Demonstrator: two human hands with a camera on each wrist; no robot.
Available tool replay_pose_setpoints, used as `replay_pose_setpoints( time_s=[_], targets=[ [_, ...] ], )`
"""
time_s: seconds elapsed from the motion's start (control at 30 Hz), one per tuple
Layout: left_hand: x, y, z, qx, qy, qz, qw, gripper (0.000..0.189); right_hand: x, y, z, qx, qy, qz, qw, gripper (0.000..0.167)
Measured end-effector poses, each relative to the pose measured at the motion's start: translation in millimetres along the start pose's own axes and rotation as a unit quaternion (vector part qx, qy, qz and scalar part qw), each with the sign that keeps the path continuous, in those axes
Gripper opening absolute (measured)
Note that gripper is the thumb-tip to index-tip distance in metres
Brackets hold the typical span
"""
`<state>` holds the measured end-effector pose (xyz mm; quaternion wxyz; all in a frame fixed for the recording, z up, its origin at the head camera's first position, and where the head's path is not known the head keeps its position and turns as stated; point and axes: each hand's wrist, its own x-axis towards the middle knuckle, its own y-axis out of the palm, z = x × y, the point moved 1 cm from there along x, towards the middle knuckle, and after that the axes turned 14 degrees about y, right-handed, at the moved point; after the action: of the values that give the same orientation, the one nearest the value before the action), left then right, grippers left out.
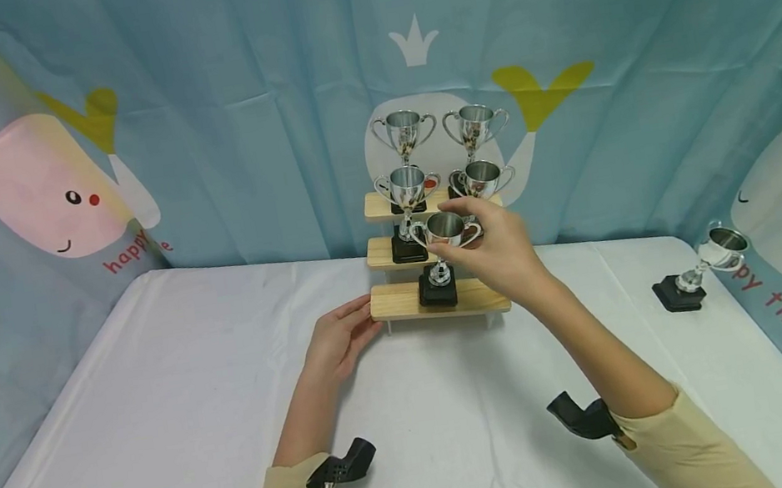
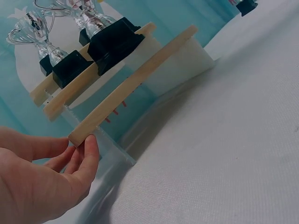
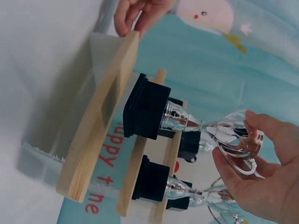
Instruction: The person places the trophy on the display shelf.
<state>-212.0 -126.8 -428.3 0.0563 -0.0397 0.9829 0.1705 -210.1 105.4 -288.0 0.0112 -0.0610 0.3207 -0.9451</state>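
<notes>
My right hand (image 1: 494,250) holds a small silver trophy (image 1: 445,227) by its cup, thumb and fingers on either side of it. The trophy is upright, its black square base (image 3: 147,107) close over the lowest board of a three-tier wooden stand (image 1: 478,296). With thumb and fingers, my left hand (image 1: 341,342) pinches the left end of that lowest board (image 2: 126,91). Behind, two trophies stand on the middle tier, including a left one (image 1: 407,187) and a right one (image 1: 483,178) partly hidden by my right hand. Two more trophies (image 1: 404,131) stand on the top tier.
Another silver trophy (image 1: 721,249) with a black base stands on the white-covered table (image 1: 163,447) near its right edge. A blue curtain (image 1: 230,133) with whale prints hangs close behind the stand and along the sides. Clear supports (image 2: 182,70) carry the boards.
</notes>
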Motion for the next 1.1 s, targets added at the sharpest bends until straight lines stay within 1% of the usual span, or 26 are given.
replay_pose_setpoints(
  time_s=[0.2, 0.37, 0.73, 1.1],
  targets=[
    [0.8, -0.6, 0.2, -0.002, -0.003, -0.001, 1.0000, 0.042, 1.8, 7.9, 1.4, -0.007, -0.014, 0.006, 0.9999, 0.054],
    [1.0, -0.3, 0.5, -0.002, -0.002, 0.000, 1.0000, 0.042, 2.1, 12.7, 2.5, -0.012, -0.011, 0.015, 0.9998, 0.055],
    [1.8, -1.4, 1.2, 0.002, -0.005, -0.001, 1.0000, 0.042, 4.8, 24.0, 5.3, -0.003, -0.022, 0.023, 0.9995, 0.056],
    [1.4, -0.6, -0.1, 0.004, -0.010, -0.002, 0.9999, 0.043, 9.0, 30.5, 6.0, 0.003, -0.028, 0.028, 0.9992, 0.055]
  ],
)
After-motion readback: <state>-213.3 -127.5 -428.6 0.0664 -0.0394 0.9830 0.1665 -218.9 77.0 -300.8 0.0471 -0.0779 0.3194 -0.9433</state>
